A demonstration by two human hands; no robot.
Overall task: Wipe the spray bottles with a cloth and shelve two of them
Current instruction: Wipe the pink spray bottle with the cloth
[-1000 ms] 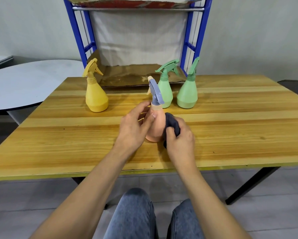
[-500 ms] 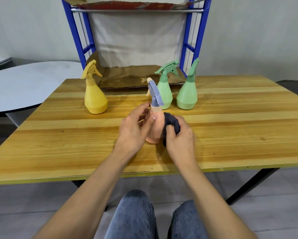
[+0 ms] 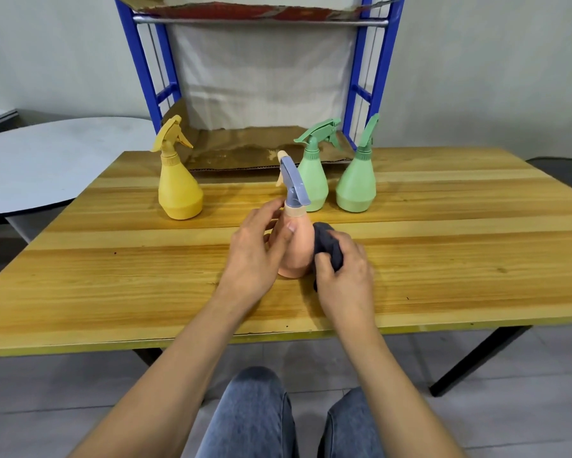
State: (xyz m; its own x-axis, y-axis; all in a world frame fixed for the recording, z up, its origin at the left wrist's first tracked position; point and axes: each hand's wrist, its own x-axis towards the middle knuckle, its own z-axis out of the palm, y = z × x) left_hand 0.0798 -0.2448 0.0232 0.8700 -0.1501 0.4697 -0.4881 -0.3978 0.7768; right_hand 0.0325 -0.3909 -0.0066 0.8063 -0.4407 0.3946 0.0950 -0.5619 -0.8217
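Note:
A peach spray bottle (image 3: pixel 298 249) with a grey-blue trigger head stands upright on the wooden table (image 3: pixel 443 246), near its middle. My left hand (image 3: pixel 256 249) wraps around the bottle's left side and neck. My right hand (image 3: pixel 345 276) presses a dark grey cloth (image 3: pixel 327 246) against the bottle's right side. Behind it stand a yellow spray bottle (image 3: pixel 178 190) at the left and two green spray bottles (image 3: pixel 314 180) (image 3: pixel 357 185) at the right. The blue metal shelf (image 3: pixel 142 67) rises behind the table, with brown cardboard on its lower level.
A round grey table (image 3: pixel 40 160) stands to the left of the wooden one. My knees in blue jeans (image 3: pixel 258 414) show under the near edge. A black table leg (image 3: pixel 476 358) slants at the lower right.
My hands and the peach bottle stay in place. The cloth has shifted slightly on the bottle's right side. The view has tilted a little.

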